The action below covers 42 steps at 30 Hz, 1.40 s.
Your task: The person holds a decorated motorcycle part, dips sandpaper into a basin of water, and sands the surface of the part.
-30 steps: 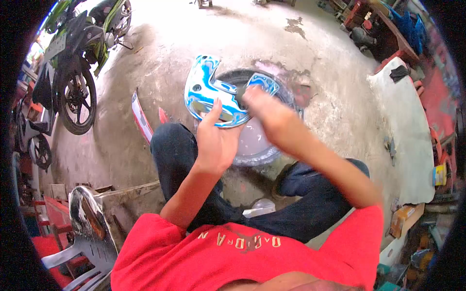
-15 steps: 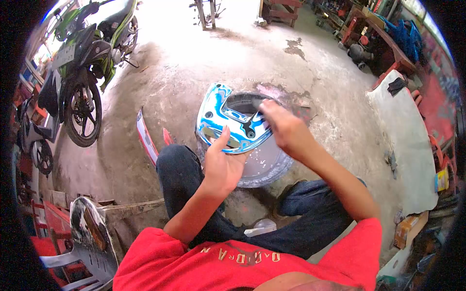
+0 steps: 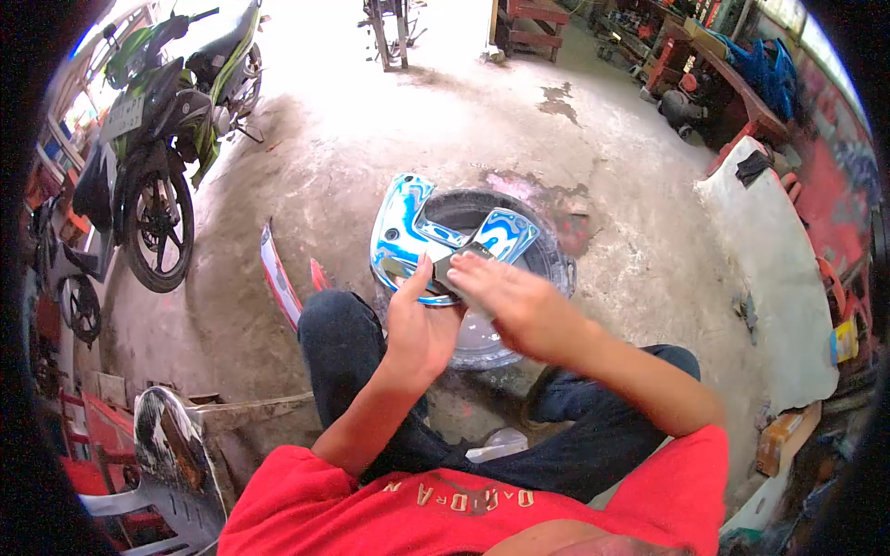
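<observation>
A glossy blue-and-white motorcycle fairing panel (image 3: 394,233), cut out on its far side, is held tilted over a round dark basin (image 3: 564,269). My left hand (image 3: 419,329) grips the near edge of the panel from below, its thumb over the top. Across the panel's near middle, my right hand (image 3: 524,310) presses a dark piece of sandpaper (image 3: 452,271) with its fingers laid flat on it. That hand is slightly blurred. Greyish liquid shows in the near part of the basin, below my hands.
Red-and-white trim strips (image 3: 278,276) lie on the concrete floor left of my knee. A green-and-black motorcycle (image 3: 162,208) stands at the far left. Near my left elbow is a grey plastic chair (image 3: 176,505). A large pale panel (image 3: 774,269) lies along the right.
My right hand has moved left and nearer to me, from the panel's right end to its near middle. The panel sits slightly lower in view, still in my left hand.
</observation>
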Tool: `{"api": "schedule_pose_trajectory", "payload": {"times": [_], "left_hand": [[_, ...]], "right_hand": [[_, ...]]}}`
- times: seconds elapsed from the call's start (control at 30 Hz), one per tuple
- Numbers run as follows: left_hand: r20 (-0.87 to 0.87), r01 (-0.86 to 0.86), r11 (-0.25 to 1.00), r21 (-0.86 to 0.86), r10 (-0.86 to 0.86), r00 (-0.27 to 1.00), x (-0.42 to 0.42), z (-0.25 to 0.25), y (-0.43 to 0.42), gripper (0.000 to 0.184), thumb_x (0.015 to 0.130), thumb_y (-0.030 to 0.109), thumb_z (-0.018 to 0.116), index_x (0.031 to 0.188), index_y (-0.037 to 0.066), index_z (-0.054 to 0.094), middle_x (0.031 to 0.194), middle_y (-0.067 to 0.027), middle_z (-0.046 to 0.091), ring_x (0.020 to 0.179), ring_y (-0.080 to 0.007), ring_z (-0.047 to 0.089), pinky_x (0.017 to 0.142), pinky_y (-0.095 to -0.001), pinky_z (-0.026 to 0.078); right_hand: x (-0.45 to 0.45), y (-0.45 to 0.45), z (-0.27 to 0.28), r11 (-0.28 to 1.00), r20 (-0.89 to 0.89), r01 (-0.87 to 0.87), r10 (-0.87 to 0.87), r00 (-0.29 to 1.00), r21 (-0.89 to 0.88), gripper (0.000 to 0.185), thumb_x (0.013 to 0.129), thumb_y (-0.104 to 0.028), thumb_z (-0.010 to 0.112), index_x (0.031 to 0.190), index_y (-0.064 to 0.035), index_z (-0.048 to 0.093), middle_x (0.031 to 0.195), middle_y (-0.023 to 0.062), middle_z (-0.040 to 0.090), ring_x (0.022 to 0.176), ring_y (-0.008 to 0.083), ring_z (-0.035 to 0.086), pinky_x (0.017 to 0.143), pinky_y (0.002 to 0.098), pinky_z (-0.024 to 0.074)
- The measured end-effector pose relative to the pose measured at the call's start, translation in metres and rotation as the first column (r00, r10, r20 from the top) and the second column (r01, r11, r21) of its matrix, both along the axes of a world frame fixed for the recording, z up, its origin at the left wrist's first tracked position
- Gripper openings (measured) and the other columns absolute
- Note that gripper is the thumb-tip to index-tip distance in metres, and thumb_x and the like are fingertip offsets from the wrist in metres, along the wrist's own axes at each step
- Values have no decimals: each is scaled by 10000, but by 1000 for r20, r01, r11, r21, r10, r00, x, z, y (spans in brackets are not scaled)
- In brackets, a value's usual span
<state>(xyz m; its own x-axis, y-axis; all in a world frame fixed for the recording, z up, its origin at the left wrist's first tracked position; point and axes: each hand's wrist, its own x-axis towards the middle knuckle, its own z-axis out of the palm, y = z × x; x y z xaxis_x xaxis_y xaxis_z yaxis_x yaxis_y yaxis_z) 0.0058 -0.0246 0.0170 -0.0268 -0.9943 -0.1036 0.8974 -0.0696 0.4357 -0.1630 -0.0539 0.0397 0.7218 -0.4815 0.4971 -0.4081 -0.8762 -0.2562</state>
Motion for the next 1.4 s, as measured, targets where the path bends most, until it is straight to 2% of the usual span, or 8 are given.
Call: {"api": "schedule_pose_trajectory", "payload": {"times": [0.13, 0.27, 0.4, 0.63, 0.73, 1.03, 1.2, 1.4], "left_hand": [[-45, -5, 1000, -4, 4, 999, -5, 15, 4, 406, 991, 158, 480, 1369, 38, 395, 1343, -158, 516, 1249, -306, 509, 1075, -504, 387], [-53, -39, 995, 96, 44, 998, -1, -8, -2, 359, 1006, 164, 454, 1350, 81, 393, 1323, -151, 525, 1229, -308, 526, 1054, -523, 411], [-50, -16, 999, 36, 18, 999, -4, 13, 3, 365, 997, 163, 473, 1347, 92, 395, 1302, -134, 538, 1223, -296, 528, 1054, -525, 407], [-85, 9, 998, 58, -4, 996, 4, -4, 0, 381, 996, 161, 472, 1357, 80, 383, 1330, -146, 517, 1243, -312, 513, 1071, -533, 391], [-45, -3, 999, 37, 5, 999, -3, 13, 3, 349, 1002, 172, 463, 1333, 78, 406, 1316, -142, 526, 1229, -304, 520, 1072, -533, 389], [-33, -10, 999, 46, 11, 999, -4, 11, 5, 369, 1006, 190, 458, 1343, 46, 413, 1332, -153, 522, 1251, -305, 506, 1086, -528, 378], [-47, 11, 999, 41, -9, 999, -2, 4, -1, 363, 994, 184, 482, 1326, 43, 441, 1328, -136, 535, 1243, -306, 512, 1078, -526, 376], [-23, -9, 999, 36, 10, 1000, -4, 11, 2, 379, 987, 193, 497, 1335, 55, 436, 1333, -132, 532, 1229, -295, 520, 1079, -522, 372]], "right_hand": [[-21, -44, -8, 953, -16, 300, -300, 954, 33, 489, 815, 69, 479, 1299, 21, 527, 1314, 219, 552, 1245, 326, 533, 1066, 409, 413], [3, 7, 5, 1000, -31, -17, 17, 999, -18, 463, 831, 62, 490, 1290, 24, 531, 1326, 215, 544, 1261, 330, 517, 1072, 411, 408], [-20, -40, -14, 975, 13, 210, -211, 977, 73, 469, 820, -1, 494, 1287, 34, 522, 1325, 232, 541, 1252, 347, 521, 1071, 424, 404], [-3, -8, -3, 998, 50, -49, 47, 998, 40, 508, 802, 86, 485, 1304, 12, 522, 1341, 234, 527, 1272, 329, 508, 1080, 408, 399], [-17, -42, -10, 958, 19, 276, -278, 960, 79, 505, 806, 72, 489, 1306, 15, 513, 1324, 243, 534, 1258, 343, 515, 1071, 408, 405], [-17, -45, -13, 964, 59, 244, -251, 966, 106, 512, 807, 100, 480, 1309, 7, 524, 1334, 244, 524, 1273, 347, 498, 1066, 401, 411], [4, 5, 5, 998, 6, -57, 57, 998, 23, 423, 866, 58, 487, 1287, 38, 522, 1322, 242, 534, 1250, 346, 518, 1052, 398, 422], [-11, -25, -14, 983, 5, 181, -181, 983, 30, 463, 837, 27, 484, 1299, 23, 512, 1333, 239, 530, 1260, 344, 513, 1067, 423, 407]]}}
